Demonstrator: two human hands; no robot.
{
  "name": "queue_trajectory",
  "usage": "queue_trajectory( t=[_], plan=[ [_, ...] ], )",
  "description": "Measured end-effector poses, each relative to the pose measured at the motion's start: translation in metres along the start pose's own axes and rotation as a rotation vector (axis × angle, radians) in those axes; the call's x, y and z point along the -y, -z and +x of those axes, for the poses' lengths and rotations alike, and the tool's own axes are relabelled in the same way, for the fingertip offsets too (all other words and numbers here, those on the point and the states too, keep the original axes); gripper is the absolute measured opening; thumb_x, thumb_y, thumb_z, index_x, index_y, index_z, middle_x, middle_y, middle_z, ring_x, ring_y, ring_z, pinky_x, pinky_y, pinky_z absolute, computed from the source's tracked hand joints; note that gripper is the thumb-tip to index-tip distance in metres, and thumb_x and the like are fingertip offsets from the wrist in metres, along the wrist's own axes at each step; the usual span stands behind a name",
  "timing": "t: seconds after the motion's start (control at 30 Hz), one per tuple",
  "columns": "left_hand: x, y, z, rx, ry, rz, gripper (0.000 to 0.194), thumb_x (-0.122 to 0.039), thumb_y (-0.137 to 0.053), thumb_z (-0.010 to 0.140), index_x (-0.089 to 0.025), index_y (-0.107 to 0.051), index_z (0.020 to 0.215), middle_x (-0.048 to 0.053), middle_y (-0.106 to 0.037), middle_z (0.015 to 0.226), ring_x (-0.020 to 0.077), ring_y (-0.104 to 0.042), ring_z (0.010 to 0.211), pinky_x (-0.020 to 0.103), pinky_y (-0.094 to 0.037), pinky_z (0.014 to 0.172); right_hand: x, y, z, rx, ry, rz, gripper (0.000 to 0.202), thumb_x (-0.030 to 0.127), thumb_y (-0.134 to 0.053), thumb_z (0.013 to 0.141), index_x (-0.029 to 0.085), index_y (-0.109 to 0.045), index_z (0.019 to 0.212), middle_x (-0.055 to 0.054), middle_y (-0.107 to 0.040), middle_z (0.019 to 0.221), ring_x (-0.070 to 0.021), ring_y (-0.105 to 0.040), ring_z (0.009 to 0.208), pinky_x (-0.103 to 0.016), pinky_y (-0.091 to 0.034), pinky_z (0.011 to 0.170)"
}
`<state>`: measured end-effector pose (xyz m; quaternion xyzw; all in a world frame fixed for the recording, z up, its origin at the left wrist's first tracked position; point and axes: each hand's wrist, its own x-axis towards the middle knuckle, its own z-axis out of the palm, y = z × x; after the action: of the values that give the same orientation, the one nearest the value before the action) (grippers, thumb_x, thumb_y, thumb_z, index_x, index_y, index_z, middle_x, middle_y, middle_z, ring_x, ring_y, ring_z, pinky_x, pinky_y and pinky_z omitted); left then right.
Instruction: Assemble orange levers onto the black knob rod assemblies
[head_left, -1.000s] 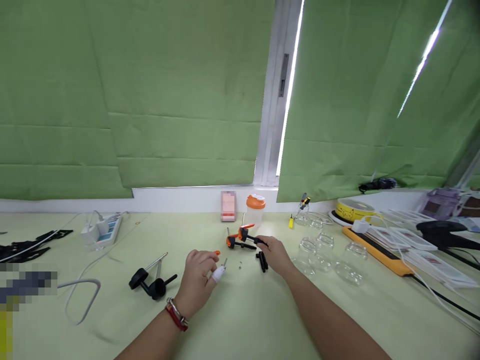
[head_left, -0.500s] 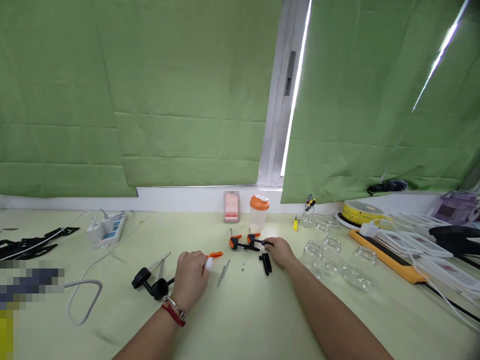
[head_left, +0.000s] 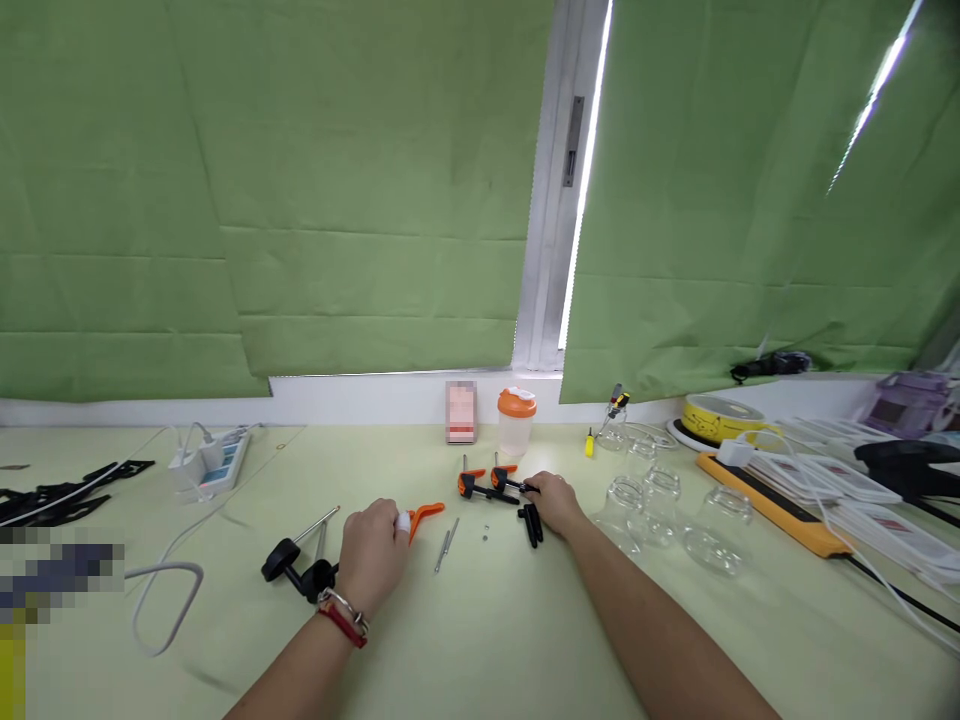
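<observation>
Pale green counter (head_left: 480, 640) under drawn green blinds, small clamp parts laid out between two bare hands.

Orange lever piece (head_left: 424, 515) lies on the counter at the fingertips of the left hand (head_left: 367, 555), whose grip is closed on its near end; one finger is taped white. Right hand (head_left: 556, 500) rests curled on the black bar end of the orange-and-black clamps (head_left: 487, 485); whether that grip is fully closed cannot be told. Judged light, rigid plastic, somewhat slick; best held by the broad handle end, not the thin tip. Two thin metal rods (head_left: 445, 543) and a small screw (head_left: 486, 535) lie between the hands, a black jaw piece (head_left: 532, 524) beside the right hand. Black knobbed part (head_left: 296, 570) sits left; clear glass jars (head_left: 660, 505) right; orange-lidded cup (head_left: 516, 422) behind.
</observation>
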<state>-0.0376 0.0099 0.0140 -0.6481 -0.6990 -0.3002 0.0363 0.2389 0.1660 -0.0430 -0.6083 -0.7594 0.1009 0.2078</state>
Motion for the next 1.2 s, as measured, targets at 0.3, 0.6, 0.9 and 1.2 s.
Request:
queue_trajectory(
  t=[0.3,0.6,0.9,1.2],
  plan=[
    [0.016,0.004,0.007,0.18,0.207,0.057,0.013,-0.024,-0.045,0.078,-0.021,-0.049,0.091,0.01,-0.067,0.089,0.0266,-0.063,0.073,0.03,-0.035,0.056,-0.003,-0.001,-0.002,-0.016,-0.04,0.06,0.039,0.012,-0.051,0.079,0.021,-0.065,0.115,-0.008,-0.062,0.119,-0.0238,-0.053,0.111,-0.03,-0.037,0.092],
    [0.024,0.001,0.013,0.295,0.306,0.04,0.015,-0.033,-0.045,0.079,-0.022,-0.048,0.069,0.006,-0.068,0.072,0.0242,-0.063,0.067,0.028,-0.032,0.049,0.004,0.007,-0.008,-0.177,-0.084,0.243,0.043,0.013,-0.044,0.079,0.011,-0.06,0.119,-0.011,-0.057,0.124,-0.0236,-0.049,0.117,-0.032,-0.034,0.1],
    [0.006,0.011,0.007,0.21,0.273,0.051,0.015,-0.036,-0.039,0.085,-0.024,-0.046,0.08,0.003,-0.064,0.065,0.0234,-0.06,0.064,0.026,-0.026,0.047,0.044,0.012,-0.028,-0.222,0.004,0.488,0.034,0.022,-0.047,0.079,0.017,-0.064,0.108,-0.008,-0.062,0.112,-0.0223,-0.055,0.105,-0.033,-0.041,0.092],
    [-0.027,-0.004,-0.023,0.091,-0.59,0.025,0.011,-0.025,-0.041,0.087,-0.021,-0.05,0.083,0.001,-0.062,0.068,0.0169,-0.057,0.059,0.025,-0.03,0.052,0.095,0.007,-0.064,0.235,0.024,0.996,0.042,0.04,-0.054,0.081,0.014,-0.056,0.114,-0.006,-0.065,0.09,-0.0121,-0.057,0.066,-0.025,-0.043,0.058]
  ],
)
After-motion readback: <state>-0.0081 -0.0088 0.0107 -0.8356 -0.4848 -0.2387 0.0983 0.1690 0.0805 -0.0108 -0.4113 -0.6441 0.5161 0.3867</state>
